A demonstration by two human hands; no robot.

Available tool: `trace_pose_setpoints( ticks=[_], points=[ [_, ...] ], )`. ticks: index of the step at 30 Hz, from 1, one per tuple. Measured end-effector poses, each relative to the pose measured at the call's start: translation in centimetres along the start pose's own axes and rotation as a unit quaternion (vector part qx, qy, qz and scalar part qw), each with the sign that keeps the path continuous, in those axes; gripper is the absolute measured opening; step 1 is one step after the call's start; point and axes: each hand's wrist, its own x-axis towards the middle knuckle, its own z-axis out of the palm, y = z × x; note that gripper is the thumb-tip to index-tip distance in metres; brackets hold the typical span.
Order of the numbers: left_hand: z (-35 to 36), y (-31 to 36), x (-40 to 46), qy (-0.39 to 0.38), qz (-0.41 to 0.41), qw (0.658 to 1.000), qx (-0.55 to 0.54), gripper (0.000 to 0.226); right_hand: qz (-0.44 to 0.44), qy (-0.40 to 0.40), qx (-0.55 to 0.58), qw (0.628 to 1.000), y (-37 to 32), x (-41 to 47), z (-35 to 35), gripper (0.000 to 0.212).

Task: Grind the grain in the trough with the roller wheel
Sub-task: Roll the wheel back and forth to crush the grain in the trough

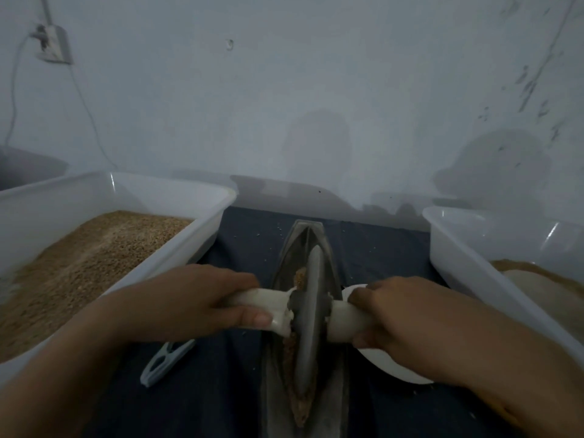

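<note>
trough (286, 248) near end cut off, grain (300, 276) mostly behind roller wheel (311, 314)

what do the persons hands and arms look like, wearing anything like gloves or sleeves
Both are bare. The left hand and right hand have no gloves, and no rings, watch or bracelet show. Both forearms are uncovered as far as the frame edges, so no sleeve is visible. The nails look short and unpainted; the left thumbnail is the clearest. The dim, slightly blurred picture hides finer marks.
</note>
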Motion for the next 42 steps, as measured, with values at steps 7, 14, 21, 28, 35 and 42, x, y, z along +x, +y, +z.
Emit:
trace_pose_setpoints(
  ticks=[7, 14, 21, 28, 35, 42],
  points=[
    [1.9, 0.0, 2.0, 0.085, -0.057, 0.985, 0.136, 0.081, 0.045, 0.053, 0.009, 0.998, 1.4, 2.0, 2.0, 0.006],
    [4.7, -0.6, 3.7, 0.250, -0.090, 0.946, 0.187, 0.067, 0.060, 0.124, -0.031, 0.990, 2.6, 4.1, 4.2, 0.035],
    [2.2, -1.1, 1.8, 0.108, -0.021, 0.989, 0.102, 0.070, 0.008, 0.017, -0.016, 1.000, 1.7, 2.2, 1.6, 0.018],
    [1.3, -0.6, 1.2, 0.051, -0.026, 0.998, 0.024, 0.066, 0.008, -0.001, 0.014, 1.000, 1.1, 1.4, 0.7, 0.012],
    [4.4, 0.0, 3.2, 0.245, -0.099, 0.946, 0.186, 0.080, 0.071, 0.094, -0.033, 0.993, 2.3, 4.1, 3.8, 0.040],
    [2.3, -0.7, 2.1, 0.140, -0.029, 0.984, 0.107, 0.077, 0.028, 0.012, -0.051, 0.998, 1.6, 2.4, 1.9, 0.018]
  ],
)
